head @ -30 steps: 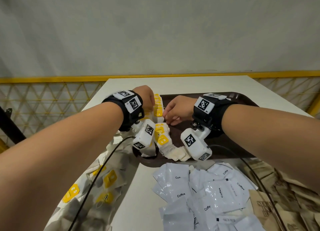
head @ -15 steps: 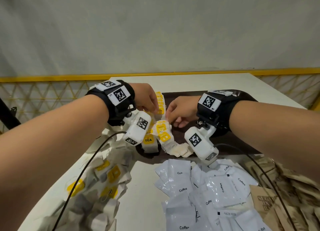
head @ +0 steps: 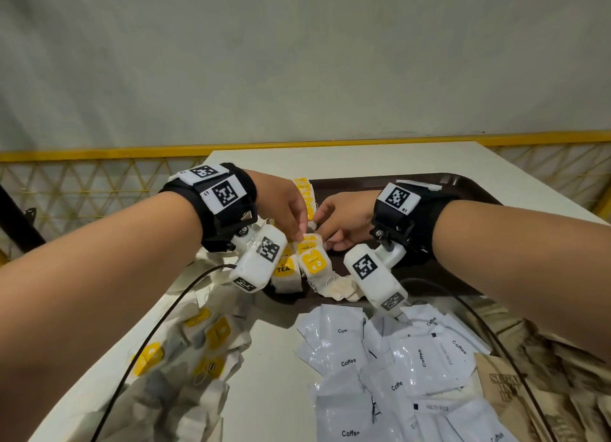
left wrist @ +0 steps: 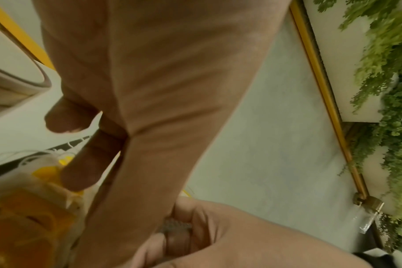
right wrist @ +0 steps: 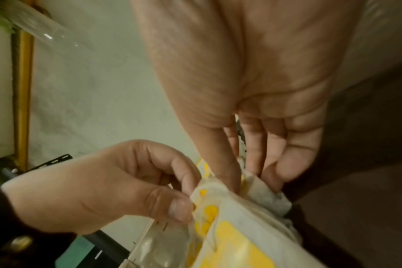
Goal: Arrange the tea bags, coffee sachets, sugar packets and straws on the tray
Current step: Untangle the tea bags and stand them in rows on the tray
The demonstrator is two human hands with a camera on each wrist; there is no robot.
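A row of tea bags (head: 312, 263) with yellow tags stands on the left part of the dark brown tray (head: 436, 273). My left hand (head: 302, 233) pinches the top edge of one tea bag (right wrist: 230, 235) between thumb and forefinger (right wrist: 190, 185). My right hand (head: 325, 239) is just right of it. Its straight fingers (right wrist: 276, 163) point down onto the neighbouring tea bags (right wrist: 266, 195). In the left wrist view my left fingers (left wrist: 80, 172) reach the yellow-tagged bags (left wrist: 30, 226). No straws are in view.
Loose tea bags (head: 205, 345) lie on the white table at the near left. White coffee sachets (head: 396, 359) are heaped in front of the tray, with brown sugar packets (head: 535, 395) at the near right. Black cables (head: 158, 322) trail from both wrists.
Both hands have shifted nearer along the row of tea bags. My left thumb and forefinger now hold the top of a bag near the row's front end.
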